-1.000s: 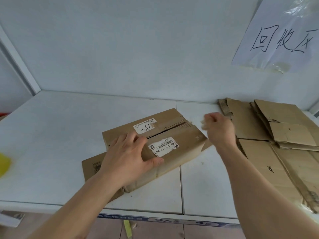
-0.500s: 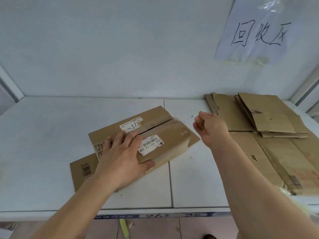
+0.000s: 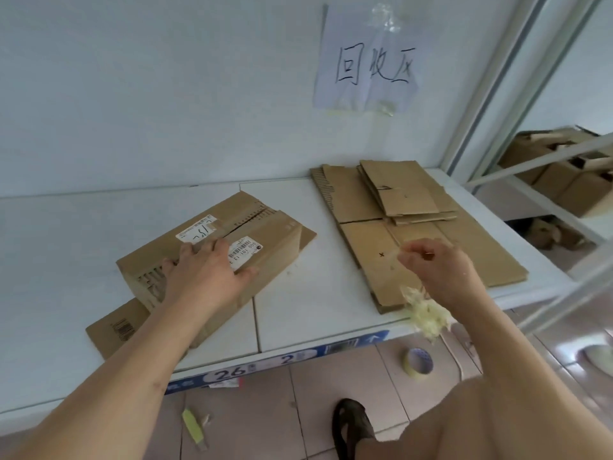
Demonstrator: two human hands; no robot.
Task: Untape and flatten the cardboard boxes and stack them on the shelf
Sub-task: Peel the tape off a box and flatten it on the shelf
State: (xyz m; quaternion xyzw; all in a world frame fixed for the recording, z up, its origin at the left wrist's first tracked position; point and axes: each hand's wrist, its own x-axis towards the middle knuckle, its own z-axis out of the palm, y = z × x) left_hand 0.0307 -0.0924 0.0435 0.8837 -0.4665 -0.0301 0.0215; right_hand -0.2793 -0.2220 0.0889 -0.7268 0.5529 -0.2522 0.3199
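Observation:
A taped cardboard box (image 3: 265, 234) with white labels lies on the white shelf (image 3: 83, 227), on top of a flat cardboard sheet (image 3: 112, 330). My left hand (image 3: 205, 273) presses flat on the box's top, fingers spread. My right hand (image 3: 434, 263) hovers over the pile of flattened cardboard (image 3: 411, 207) at the right, fingers curled together. A crumpled wad of yellowish tape (image 3: 426, 315) is blurred just below that wrist, at the shelf's front edge. I cannot tell whether it clings to the hand.
A paper sign (image 3: 368, 64) is taped to the back wall. On the tiled floor lie a tape roll (image 3: 418, 362), a yellow cutter (image 3: 194, 426) and a dark shoe (image 3: 351, 429). More boxes (image 3: 564, 174) sit on a neighbouring rack at the right.
My right hand has left the box's end and swung right over the flattened pile, and the tape wad now shows below it. My left hand stays on the box. The view has shifted right.

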